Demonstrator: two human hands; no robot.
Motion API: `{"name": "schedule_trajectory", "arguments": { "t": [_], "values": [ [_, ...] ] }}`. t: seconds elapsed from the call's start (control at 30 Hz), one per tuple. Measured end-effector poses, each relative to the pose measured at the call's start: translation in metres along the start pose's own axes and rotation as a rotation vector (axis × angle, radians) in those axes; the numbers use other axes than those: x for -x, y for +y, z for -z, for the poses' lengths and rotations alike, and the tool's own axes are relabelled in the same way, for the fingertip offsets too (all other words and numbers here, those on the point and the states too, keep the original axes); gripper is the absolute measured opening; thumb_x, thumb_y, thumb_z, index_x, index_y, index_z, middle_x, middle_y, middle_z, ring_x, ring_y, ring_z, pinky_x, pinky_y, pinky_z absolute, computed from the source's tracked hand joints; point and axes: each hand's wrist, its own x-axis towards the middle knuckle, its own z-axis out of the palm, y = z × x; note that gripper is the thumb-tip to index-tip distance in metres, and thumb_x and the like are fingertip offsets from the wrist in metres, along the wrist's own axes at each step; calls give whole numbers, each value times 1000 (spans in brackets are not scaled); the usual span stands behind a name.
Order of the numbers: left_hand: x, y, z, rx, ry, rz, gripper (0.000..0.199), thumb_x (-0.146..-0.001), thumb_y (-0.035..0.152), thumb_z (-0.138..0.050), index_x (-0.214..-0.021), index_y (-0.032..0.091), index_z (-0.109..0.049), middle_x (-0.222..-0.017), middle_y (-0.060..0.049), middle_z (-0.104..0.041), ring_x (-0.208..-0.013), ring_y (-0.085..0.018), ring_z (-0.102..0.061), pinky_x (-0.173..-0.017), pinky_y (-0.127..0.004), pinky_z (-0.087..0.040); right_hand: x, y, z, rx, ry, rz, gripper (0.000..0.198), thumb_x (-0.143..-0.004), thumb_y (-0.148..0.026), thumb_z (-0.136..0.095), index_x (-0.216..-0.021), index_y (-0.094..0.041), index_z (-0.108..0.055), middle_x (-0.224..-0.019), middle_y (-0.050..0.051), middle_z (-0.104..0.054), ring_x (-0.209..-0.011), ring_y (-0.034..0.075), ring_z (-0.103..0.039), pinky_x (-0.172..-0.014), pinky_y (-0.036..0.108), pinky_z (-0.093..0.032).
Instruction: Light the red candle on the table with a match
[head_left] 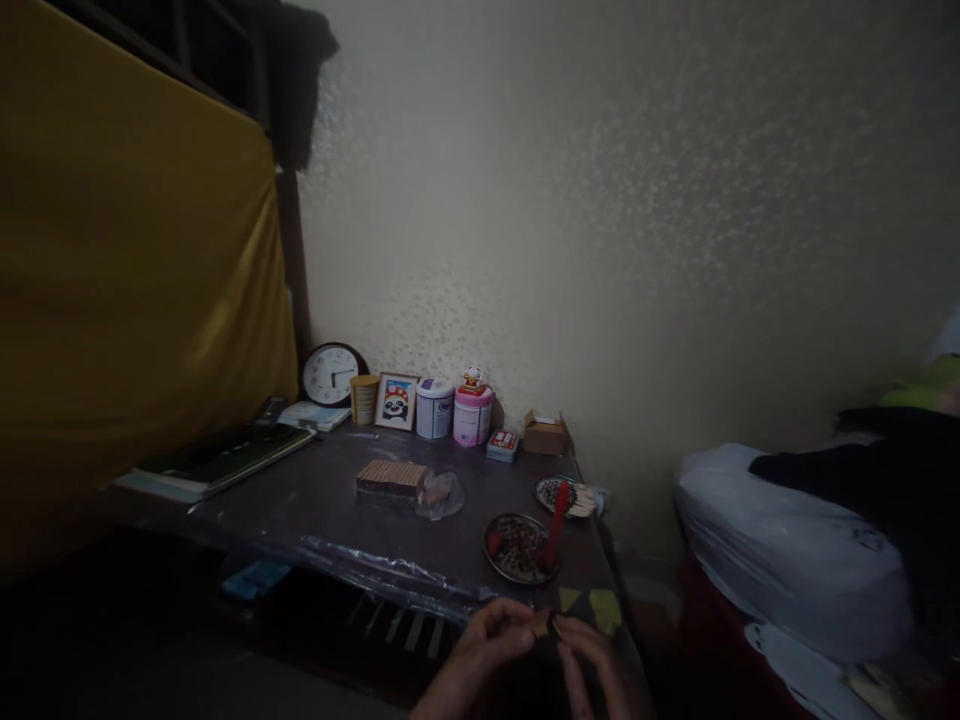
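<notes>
Near the table's front edge, my left hand (491,642) and my right hand (598,655) face each other, fingers closed on a small brown box (541,625). It has a dark end and may be a matchbox; fingers cover much of it. Just beyond them is a round plate (489,562) of small dark and pale pieces. A red long-handled tool (557,520) leans up from its right side. Behind it, a second plate (541,497) bears pale sticks (581,500). Yellow-green pieces (604,608) lie beside my right hand.
A block of stacked small brown boxes (391,477) and a clear plastic bag (442,497) lie mid-table. Along the wall stand a clock (331,374), a picture frame (396,402), a white tin (434,410), a pink tin (472,418) and a cardboard box (545,434).
</notes>
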Motion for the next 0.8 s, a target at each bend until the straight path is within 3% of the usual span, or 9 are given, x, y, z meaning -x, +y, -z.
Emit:
{"name": "schedule_trajectory", "arguments": {
  "t": [0.23,0.37,0.5,0.63,0.8],
  "values": [
    [-2,-3,1,-10,0,1,15,-67,21,-73,-79,16,-65,-72,0,-67,-67,-12,-57,-68,-24,-38,-11,6,13,66,-119,45,12,-85,-25,-54,-89,-25,-65,-87,2,-72,-80,14,-69,-73,19,-54],
    [-9,-8,5,19,34,26,20,-64,26,-76,-78,18,-64,-73,-1,-69,-68,-14,-59,-68,-25,-39,-25,2,21,128,-44,25,10,-85,-27,-55,-86,-24,-63,-83,1,-73,-75,13,-70,-71,18,-54],
    [-8,-2,-3,-8,43,-14,23,-63,31,-76,-79,18,-65,-72,-1,-68,-68,-14,-60,-68,-25,-39,-36,-21,27,162,75,78,8,-85,-25,-55,-88,-23,-62,-82,1,-72,-76,12,-69,-72,18,-53],
    [2,8,-19,-48,23,-67,18,-67,28,-74,-80,18,-66,-76,-1,-68,-73,-13,-59,-71,-23,-40,-36,-37,27,127,19,191,12,-86,-17,-52,-92,-23,-60,-85,2,-71,-81,12,-67,-75,21,-52],
    [8,8,-22,-43,46,-76,14,-69,25,-72,-80,18,-66,-79,-1,-68,-78,-14,-60,-73,-23,-40,-33,-31,27,154,-25,225,13,-87,-14,-50,-92,-21,-60,-85,3,-70,-81,11,-66,-76,21,-52]
  ]
}}
